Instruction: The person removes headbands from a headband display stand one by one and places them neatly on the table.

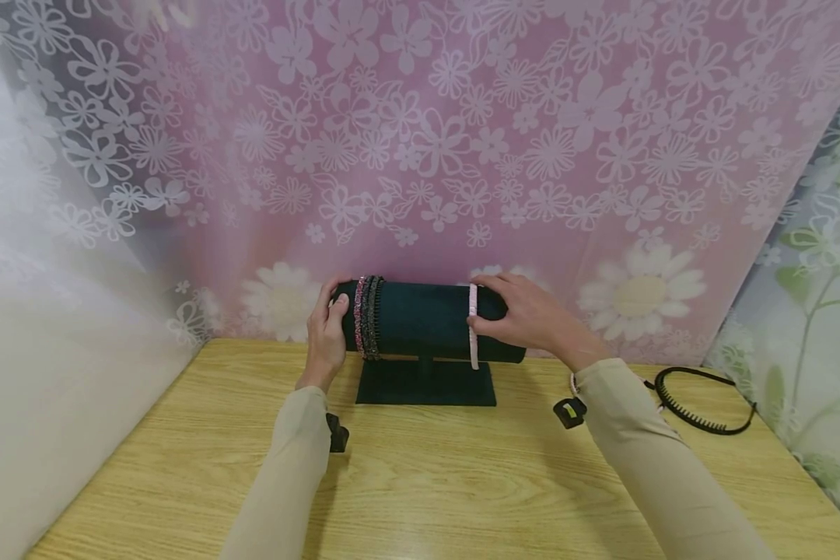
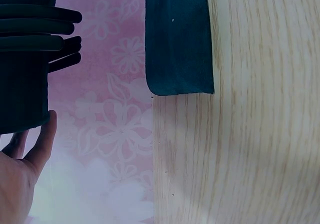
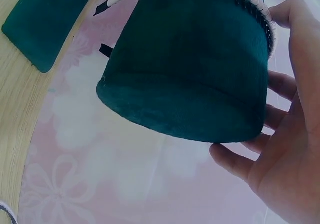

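A dark green velvet headband stand (image 1: 423,319), a thick horizontal roll on a flat base (image 1: 427,385), stands on the table. My left hand (image 1: 327,334) holds the roll's left end, thumb in front and fingers over the top. Just beside it, several headbands (image 1: 369,319), one pink and the others dark, sit round the roll; their ends (image 2: 40,27) show in the left wrist view. Toward the right end, a pale pink headband (image 1: 474,330) arches over the roll. My right hand (image 1: 525,315) pinches it, with the other fingers (image 3: 282,87) behind the roll.
On the wooden table (image 1: 420,482), a black toothed headband (image 1: 707,426) lies at the right. Another band is mostly hidden under my right sleeve (image 1: 644,435). A pink flowered curtain (image 1: 420,155) hangs right behind the stand.
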Demonstrator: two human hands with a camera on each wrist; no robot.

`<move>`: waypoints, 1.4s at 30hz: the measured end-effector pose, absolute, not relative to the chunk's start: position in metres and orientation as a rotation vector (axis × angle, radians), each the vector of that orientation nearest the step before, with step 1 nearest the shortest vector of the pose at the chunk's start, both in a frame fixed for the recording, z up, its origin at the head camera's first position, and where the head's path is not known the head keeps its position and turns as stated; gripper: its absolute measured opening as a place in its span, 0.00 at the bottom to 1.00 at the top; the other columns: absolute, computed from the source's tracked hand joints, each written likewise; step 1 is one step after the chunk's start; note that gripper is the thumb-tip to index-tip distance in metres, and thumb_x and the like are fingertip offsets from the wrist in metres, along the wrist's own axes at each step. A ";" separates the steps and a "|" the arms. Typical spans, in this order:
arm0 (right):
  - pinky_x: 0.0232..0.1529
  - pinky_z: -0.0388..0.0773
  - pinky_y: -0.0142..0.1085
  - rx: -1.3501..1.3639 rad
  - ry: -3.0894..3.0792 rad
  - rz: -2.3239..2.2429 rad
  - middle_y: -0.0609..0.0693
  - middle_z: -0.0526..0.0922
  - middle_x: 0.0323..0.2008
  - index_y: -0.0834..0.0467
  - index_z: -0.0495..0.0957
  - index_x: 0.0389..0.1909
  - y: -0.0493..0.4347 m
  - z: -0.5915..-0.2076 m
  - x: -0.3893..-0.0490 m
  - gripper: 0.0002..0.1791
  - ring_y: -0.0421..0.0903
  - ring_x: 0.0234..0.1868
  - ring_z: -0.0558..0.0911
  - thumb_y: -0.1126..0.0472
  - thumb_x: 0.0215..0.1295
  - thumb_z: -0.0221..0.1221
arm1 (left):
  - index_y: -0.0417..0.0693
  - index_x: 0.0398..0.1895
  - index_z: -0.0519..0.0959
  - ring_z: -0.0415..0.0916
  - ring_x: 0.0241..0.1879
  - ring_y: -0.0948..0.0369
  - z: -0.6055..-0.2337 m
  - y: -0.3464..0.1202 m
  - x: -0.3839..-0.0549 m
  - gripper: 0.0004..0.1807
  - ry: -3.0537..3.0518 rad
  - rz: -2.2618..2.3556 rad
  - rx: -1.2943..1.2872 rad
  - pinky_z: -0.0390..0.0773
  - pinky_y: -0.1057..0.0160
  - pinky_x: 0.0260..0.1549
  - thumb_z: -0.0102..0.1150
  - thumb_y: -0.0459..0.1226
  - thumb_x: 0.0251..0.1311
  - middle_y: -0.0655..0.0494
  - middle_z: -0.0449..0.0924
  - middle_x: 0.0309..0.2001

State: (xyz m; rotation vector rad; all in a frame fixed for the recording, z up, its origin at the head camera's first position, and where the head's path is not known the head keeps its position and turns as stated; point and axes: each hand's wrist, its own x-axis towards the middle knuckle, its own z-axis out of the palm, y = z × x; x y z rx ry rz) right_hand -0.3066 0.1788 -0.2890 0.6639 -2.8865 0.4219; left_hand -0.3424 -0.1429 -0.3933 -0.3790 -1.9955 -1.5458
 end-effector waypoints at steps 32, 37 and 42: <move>0.68 0.67 0.64 0.665 -2.829 0.473 0.61 0.69 0.72 0.51 0.65 0.76 0.206 -0.296 -0.301 0.41 0.63 0.71 0.70 0.40 0.66 0.63 | 0.54 0.72 0.70 0.75 0.53 0.50 -0.393 -0.142 -0.340 0.23 -1.985 -1.572 -0.377 0.72 0.47 0.57 0.39 0.46 0.80 0.49 0.76 0.64; 0.68 0.67 0.65 0.656 -2.841 0.488 0.62 0.69 0.73 0.52 0.64 0.77 0.210 -0.294 -0.298 0.41 0.64 0.72 0.69 0.41 0.66 0.63 | 0.49 0.72 0.70 0.74 0.55 0.48 -0.388 -0.141 -0.336 0.23 -1.988 -1.596 -0.373 0.71 0.45 0.59 0.39 0.44 0.80 0.45 0.75 0.64; 0.68 0.66 0.66 0.637 -2.851 0.474 0.61 0.68 0.73 0.51 0.63 0.77 0.213 -0.294 -0.297 0.41 0.64 0.72 0.69 0.40 0.67 0.62 | 0.54 0.72 0.70 0.75 0.55 0.51 -0.393 -0.142 -0.343 0.24 -1.990 -1.550 -0.370 0.71 0.47 0.59 0.38 0.47 0.80 0.51 0.76 0.63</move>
